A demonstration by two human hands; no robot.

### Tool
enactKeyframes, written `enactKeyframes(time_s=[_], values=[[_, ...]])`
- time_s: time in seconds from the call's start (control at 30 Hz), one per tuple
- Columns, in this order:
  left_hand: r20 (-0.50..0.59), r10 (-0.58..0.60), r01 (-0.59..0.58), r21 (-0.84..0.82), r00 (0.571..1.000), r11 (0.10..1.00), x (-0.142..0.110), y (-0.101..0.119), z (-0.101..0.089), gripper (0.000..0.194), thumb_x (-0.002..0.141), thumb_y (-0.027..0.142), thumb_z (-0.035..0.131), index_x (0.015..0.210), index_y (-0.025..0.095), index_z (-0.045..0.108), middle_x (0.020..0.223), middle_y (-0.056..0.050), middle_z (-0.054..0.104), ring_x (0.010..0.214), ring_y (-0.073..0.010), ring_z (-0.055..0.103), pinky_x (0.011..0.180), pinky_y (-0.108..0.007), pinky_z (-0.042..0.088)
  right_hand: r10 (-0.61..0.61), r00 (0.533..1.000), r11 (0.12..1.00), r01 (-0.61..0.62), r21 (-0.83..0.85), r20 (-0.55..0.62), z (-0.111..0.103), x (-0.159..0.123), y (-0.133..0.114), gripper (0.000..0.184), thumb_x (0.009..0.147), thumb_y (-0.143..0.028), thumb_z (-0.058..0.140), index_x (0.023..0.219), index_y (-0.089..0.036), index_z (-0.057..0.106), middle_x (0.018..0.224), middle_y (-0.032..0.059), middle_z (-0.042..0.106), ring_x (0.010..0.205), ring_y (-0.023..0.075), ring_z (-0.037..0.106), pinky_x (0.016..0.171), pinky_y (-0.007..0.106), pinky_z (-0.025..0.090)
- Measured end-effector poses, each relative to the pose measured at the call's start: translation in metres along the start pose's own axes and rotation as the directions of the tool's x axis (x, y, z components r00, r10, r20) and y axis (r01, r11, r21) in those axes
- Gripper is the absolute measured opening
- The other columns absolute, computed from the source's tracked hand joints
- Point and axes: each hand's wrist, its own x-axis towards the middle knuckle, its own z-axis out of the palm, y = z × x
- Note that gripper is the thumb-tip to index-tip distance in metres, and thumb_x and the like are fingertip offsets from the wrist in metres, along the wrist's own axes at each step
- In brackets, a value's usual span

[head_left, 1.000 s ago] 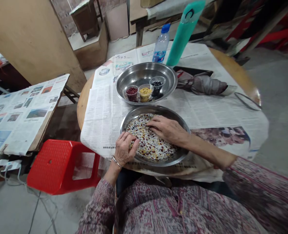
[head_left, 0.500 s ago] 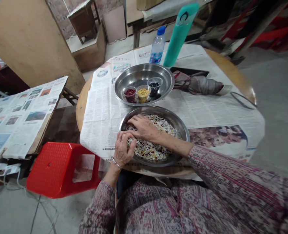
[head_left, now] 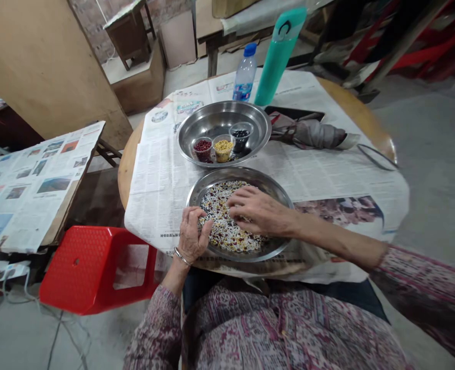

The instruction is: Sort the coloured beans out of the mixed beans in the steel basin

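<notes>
A steel basin (head_left: 285,246) stands at the table's near edge, holding a spread of mixed white rice-like grains with red, yellow and black beans (head_left: 223,205). Over the right part of this mix is my right hand (head_left: 254,209), palm down, fingers bent and apart, fingertips touching the grains. My left hand (head_left: 192,234) rests at the basin's left rim, thumb apart from the loosely bent fingers, their tips over the grains. Behind stands a second steel basin (head_left: 189,126) with three clear cups: red beans (head_left: 203,149), yellow beans (head_left: 223,148) and black beans (head_left: 241,135).
Newspaper (head_left: 154,180) covers the round table. At the back stand a water bottle (head_left: 245,74) and a teal bottle (head_left: 281,56); a folded grey umbrella (head_left: 312,132) lies to the right. A red stool (head_left: 81,267) and a newspaper-covered table (head_left: 38,185) are on the left.
My right hand has moved right across the grains, away from my left hand, uncovering the left part of the mix. My left hand stays at the rim. The view has shifted slightly.
</notes>
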Motion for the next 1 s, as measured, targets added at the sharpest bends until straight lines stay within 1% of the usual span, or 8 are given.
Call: enactKeyframes(time_s=[0.07, 0.2, 0.33, 0.53, 0.63, 0.73, 0.83, 1.0], values=[[-0.001, 0.000, 0.000, 0.000, 1.000, 1.000, 0.000, 0.000, 0.000, 0.008, 0.097, 0.027, 0.049, 0.100, 0.020, 0.050, 0.097, -0.006, 0.055, 0.097, -0.0197, 0.052, 0.085, -0.036, 0.047, 0.035, 0.999, 0.999, -0.034, 0.036, -0.028, -0.007, -0.009, -0.004, 0.009, 0.086, -0.021, 0.057, 0.090, -0.019, 0.065, 0.100, 0.0076, 0.064, 0.096, 0.0229, 0.051, 0.088, 0.039, 0.037], [0.000, -0.004, 0.004, 0.009, 1.000, 1.000, 0.000, 0.000, 0.001, 0.008, 0.097, 0.027, 0.049, 0.100, 0.019, 0.051, 0.096, -0.006, 0.055, 0.096, -0.0199, 0.053, 0.083, -0.035, 0.047, -0.098, 0.982, 0.988, 0.076, 0.136, 0.160, -0.004, -0.015, -0.031, 0.008, 0.087, -0.018, 0.057, 0.085, -0.021, 0.063, 0.088, 0.0032, 0.063, 0.085, 0.0189, 0.052, 0.076, 0.033, 0.038], [0.004, 0.003, -0.003, 0.023, 1.000, 1.000, 0.000, -0.001, 0.000, 0.007, 0.097, 0.026, 0.049, 0.099, 0.019, 0.051, 0.096, -0.006, 0.056, 0.096, -0.0200, 0.054, 0.082, -0.035, 0.047, -0.108, 0.980, 0.994, 0.108, 0.013, 0.165, 0.010, -0.007, -0.033, 0.010, 0.085, -0.017, 0.058, 0.083, -0.023, 0.066, 0.094, 0.0044, 0.065, 0.092, 0.0217, 0.051, 0.079, 0.036, 0.038], [0.012, 0.013, -0.013, 0.039, 1.000, 0.999, 0.002, 0.000, 0.000, 0.007, 0.097, 0.025, 0.049, 0.097, 0.019, 0.052, 0.094, -0.006, 0.057, 0.095, -0.0195, 0.053, 0.083, -0.035, 0.047, 0.140, 0.990, 0.982, -0.143, -0.122, -0.035, 0.007, 0.011, 0.020, 0.021, 0.091, -0.016, 0.048, 0.094, -0.019, 0.069, 0.108, 0.0106, 0.064, 0.103, 0.0252, 0.052, 0.086, 0.038, 0.042], [0.015, 0.008, -0.008, 0.036, 1.000, 0.999, 0.001, 0.000, 0.000, 0.007, 0.097, 0.025, 0.049, 0.097, 0.019, 0.052, 0.094, -0.006, 0.056, 0.095, -0.0193, 0.053, 0.084, -0.035, 0.047, 0.308, 0.945, 0.937, -0.321, -0.139, -0.113, 0.003, 0.011, 0.032, 0.025, 0.093, -0.020, 0.045, 0.101, -0.016, 0.068, 0.109, 0.0128, 0.063, 0.102, 0.0254, 0.053, 0.088, 0.038, 0.045], [0.018, 0.010, -0.011, 0.031, 1.000, 0.999, 0.001, 0.000, 0.000, 0.007, 0.097, 0.025, 0.049, 0.096, 0.019, 0.052, 0.094, -0.006, 0.056, 0.095, -0.0194, 0.053, 0.085, -0.036, 0.047, 0.459, 0.883, 0.868, -0.469, -0.161, -0.098, 0.007, 0.003, 0.026, 0.031, 0.093, -0.034, 0.050, 0.110, -0.014, 0.065, 0.106, 0.0147, 0.063, 0.101, 0.0293, 0.055, 0.083, 0.040, 0.048], [0.021, 0.011, -0.011, 0.031, 1.000, 0.999, 0.001, 0.000, 0.000, 0.006, 0.097, 0.024, 0.049, 0.096, 0.019, 0.053, 0.094, -0.006, 0.057, 0.096, -0.0196, 0.054, 0.086, -0.037, 0.047, 0.493, 0.869, 0.862, -0.495, -0.110, -0.045, 0.018, -0.004, 0.013, 0.033, 0.089, -0.038, 0.057, 0.111, -0.014, 0.063, 0.105, 0.0149, 0.063, 0.101, 0.0302, 0.058, 0.082, 0.041, 0.049], [0.020, 0.016, -0.017, 0.033, 1.000, 0.999, 0.002, 0.000, 0.000, 0.007, 0.097, 0.023, 0.049, 0.095, 0.018, 0.054, 0.093, -0.006, 0.057, 0.096, -0.0193, 0.054, 0.087, -0.037, 0.048, 0.411, 0.912, 0.897, -0.401, 0.183, -0.014, 0.025, -0.003, -0.003, 0.021, 0.085, -0.012, 0.050, 0.097, -0.019, 0.065, 0.095, 0.0073, 0.068, 0.090, 0.0199, 0.063, 0.084, 0.033, 0.049]])
